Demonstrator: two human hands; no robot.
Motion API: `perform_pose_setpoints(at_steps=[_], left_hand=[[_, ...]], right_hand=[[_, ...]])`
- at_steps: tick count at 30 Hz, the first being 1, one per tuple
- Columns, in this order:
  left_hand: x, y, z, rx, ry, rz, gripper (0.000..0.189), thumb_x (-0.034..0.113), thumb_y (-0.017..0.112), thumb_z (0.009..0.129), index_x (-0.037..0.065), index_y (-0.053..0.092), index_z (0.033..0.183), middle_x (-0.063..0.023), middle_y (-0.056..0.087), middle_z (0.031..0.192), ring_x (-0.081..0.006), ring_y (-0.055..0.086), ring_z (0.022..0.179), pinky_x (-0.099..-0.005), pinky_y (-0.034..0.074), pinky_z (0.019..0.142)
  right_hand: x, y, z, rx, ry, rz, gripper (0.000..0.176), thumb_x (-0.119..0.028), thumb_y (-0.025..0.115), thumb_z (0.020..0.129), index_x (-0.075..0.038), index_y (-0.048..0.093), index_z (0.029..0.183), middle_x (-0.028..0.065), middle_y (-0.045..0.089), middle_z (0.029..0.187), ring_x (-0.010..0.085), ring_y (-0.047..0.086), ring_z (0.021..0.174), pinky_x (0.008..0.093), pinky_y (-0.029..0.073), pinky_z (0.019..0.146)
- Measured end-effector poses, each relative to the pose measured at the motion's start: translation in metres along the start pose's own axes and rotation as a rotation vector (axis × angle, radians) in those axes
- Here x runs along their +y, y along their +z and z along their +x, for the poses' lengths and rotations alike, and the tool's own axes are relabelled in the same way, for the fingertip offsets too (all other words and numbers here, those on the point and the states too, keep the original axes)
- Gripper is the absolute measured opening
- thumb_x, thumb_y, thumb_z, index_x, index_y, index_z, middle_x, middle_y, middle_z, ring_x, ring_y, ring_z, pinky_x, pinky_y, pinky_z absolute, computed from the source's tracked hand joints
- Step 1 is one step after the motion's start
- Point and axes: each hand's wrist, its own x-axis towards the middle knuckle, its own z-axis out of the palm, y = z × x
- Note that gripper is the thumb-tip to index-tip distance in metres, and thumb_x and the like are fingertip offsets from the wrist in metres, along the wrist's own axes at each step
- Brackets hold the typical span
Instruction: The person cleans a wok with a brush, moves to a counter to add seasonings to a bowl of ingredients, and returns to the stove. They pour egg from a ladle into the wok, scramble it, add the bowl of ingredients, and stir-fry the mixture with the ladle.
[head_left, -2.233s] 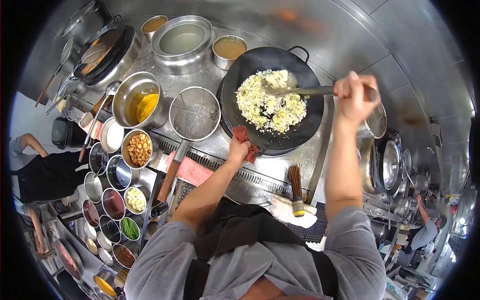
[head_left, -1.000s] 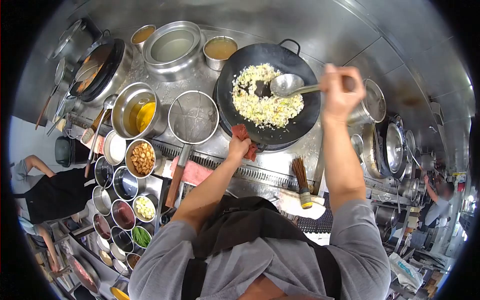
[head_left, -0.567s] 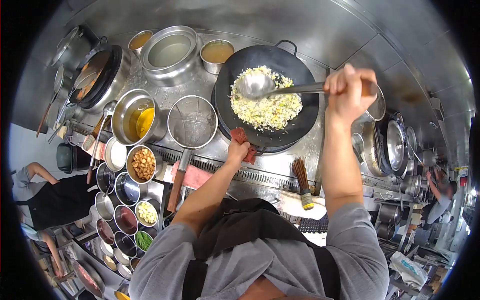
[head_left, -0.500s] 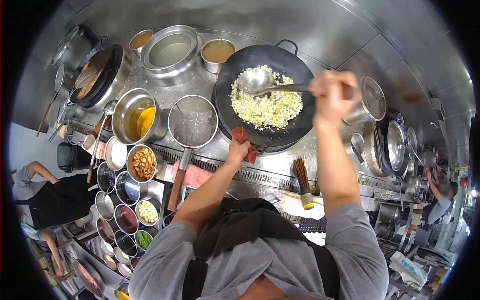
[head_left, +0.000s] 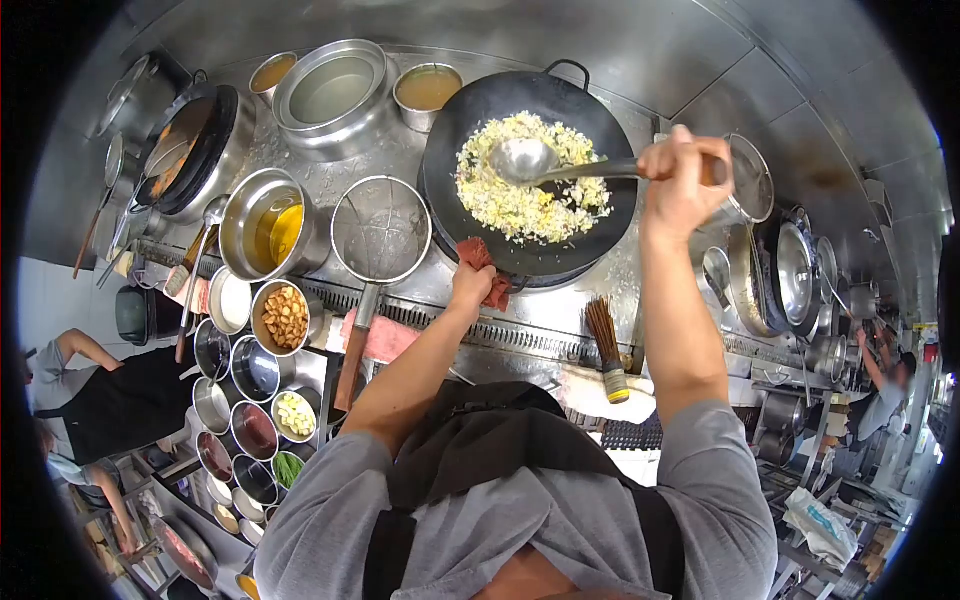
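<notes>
A black wok sits on the steel range and holds yellow-white fried rice. My left hand grips the wok's near rim through a red cloth. My right hand is closed around the long handle of a steel ladle. The ladle's bowl rests on the rice near the middle of the wok.
Left of the wok lie a wire strainer, an oil pot, a second wok and several small bowls of ingredients. A bamboo brush lies on the front ledge. Pans hang at right. Other people stand at the left and far right.
The ladle has kept sweeping back and forth through the rice, its bowl ending near the wok's middle. My left hand has stayed on the cloth at the rim.
</notes>
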Motion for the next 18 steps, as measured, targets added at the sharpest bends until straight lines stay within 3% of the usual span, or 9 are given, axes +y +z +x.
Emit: perform_pose_setpoints(at_steps=[1, 4, 5, 7, 9, 11, 15, 17, 18], left_hand=[[0.0, 0.0, 0.003, 0.006, 0.004, -0.001, 0.024, -0.001, 0.047, 0.077, -0.001, 0.05, 0.101, -0.014, 0.062, 0.081, -0.0256, 0.064, 0.062, -0.0378, 0.054, 0.045], [-0.011, -0.005, 0.007, 0.013, 0.026, 0.032, 0.024, 0.0, 0.047, 0.078, -0.001, 0.05, 0.101, -0.0137, 0.063, 0.081, -0.0247, 0.065, 0.063, -0.0373, 0.054, 0.047], [-0.014, -0.005, 0.008, 0.032, 0.054, 0.042, 0.024, 0.0, 0.047, 0.078, -0.001, 0.05, 0.101, -0.0137, 0.063, 0.081, -0.0246, 0.064, 0.062, -0.0372, 0.053, 0.046], [-0.014, -0.002, 0.015, 0.05, 0.099, 0.047, 0.024, 0.0, 0.047, 0.078, -0.002, 0.05, 0.102, -0.0138, 0.063, 0.081, -0.0244, 0.064, 0.06, -0.0371, 0.053, 0.045], [-0.02, -0.006, 0.016, 0.065, 0.087, 0.086, 0.025, 0.0, 0.047, 0.078, -0.002, 0.05, 0.103, -0.0141, 0.063, 0.082, -0.0254, 0.063, 0.057, -0.0376, 0.052, 0.042], [-0.024, -0.005, 0.022, 0.077, 0.133, 0.043, 0.025, 0.001, 0.047, 0.078, -0.002, 0.05, 0.103, -0.0142, 0.063, 0.081, -0.0256, 0.063, 0.056, -0.0376, 0.051, 0.041], [-0.056, -0.015, 0.05, 0.13, 0.173, 0.115, 0.027, 0.001, 0.047, 0.079, -0.001, 0.051, 0.105, -0.0138, 0.062, 0.08, -0.0259, 0.062, 0.055, -0.0385, 0.051, 0.042], [-0.057, -0.016, 0.049, 0.129, 0.173, 0.115, 0.025, 0.001, 0.047, 0.079, -0.001, 0.051, 0.103, -0.0135, 0.062, 0.079, -0.0254, 0.062, 0.054, -0.0384, 0.052, 0.043], [-0.055, -0.016, 0.049, 0.12, 0.182, 0.119, 0.023, 0.002, 0.047, 0.079, -0.002, 0.052, 0.102, -0.0132, 0.062, 0.078, -0.0248, 0.061, 0.053, -0.0382, 0.052, 0.044]], right_hand=[[-0.015, 0.008, 0.003, 0.033, 0.001, 0.006, 0.017, 0.002, 0.058, 0.085, -0.002, 0.045, 0.073, 0.0067, 0.047, 0.051, 0.0127, 0.044, 0.042, 0.0295, 0.04, 0.042], [-0.033, 0.009, -0.016, -0.217, -0.057, 0.029, 0.013, 0.004, 0.056, 0.083, -0.002, 0.049, 0.076, 0.0068, 0.051, 0.054, 0.0113, 0.047, 0.044, 0.0291, 0.039, 0.039], [-0.013, 0.009, -0.035, -0.226, 0.075, 0.014, 0.013, 0.002, 0.061, 0.081, -0.002, 0.053, 0.072, 0.0061, 0.054, 0.055, 0.0118, 0.051, 0.047, 0.0277, 0.04, 0.044], [0.009, 0.005, -0.033, -0.357, -0.099, -0.402, 0.015, -0.001, 0.067, 0.078, -0.002, 0.056, 0.067, 0.0056, 0.057, 0.058, 0.012, 0.053, 0.05, 0.0255, 0.041, 0.05], [0.005, 0.017, -0.013, -0.244, -0.085, -0.581, 0.02, -0.005, 0.073, 0.074, -0.002, 0.057, 0.063, 0.0044, 0.059, 0.058, 0.0106, 0.054, 0.052, 0.0238, 0.042, 0.054], [-0.008, 0.007, 0.014, -0.14, -0.234, -0.59, 0.019, -0.003, 0.07, 0.077, -0.002, 0.055, 0.065, 0.0055, 0.058, 0.057, 0.0111, 0.052, 0.049, 0.0255, 0.041, 0.05], [-0.028, -0.007, 0.037, -0.157, -0.179, 0.024, 0.02, 0.005, 0.057, 0.082, -0.003, 0.047, 0.068, 0.0044, 0.048, 0.054, 0.0112, 0.046, 0.044, 0.0259, 0.036, 0.041], [0.008, 0.006, 0.018, 0.137, -0.082, -0.327, 0.021, 0.006, 0.052, 0.083, -0.003, 0.042, 0.067, 0.0039, 0.039, 0.048, 0.0118, 0.037, 0.039, 0.0295, 0.033, 0.038], [0.022, -0.005, 0.014, 0.022, 0.009, -0.184, 0.023, 0.002, 0.057, 0.082, -0.004, 0.043, 0.065, 0.0041, 0.041, 0.047, 0.0129, 0.04, 0.038, 0.0298, 0.035, 0.038]])
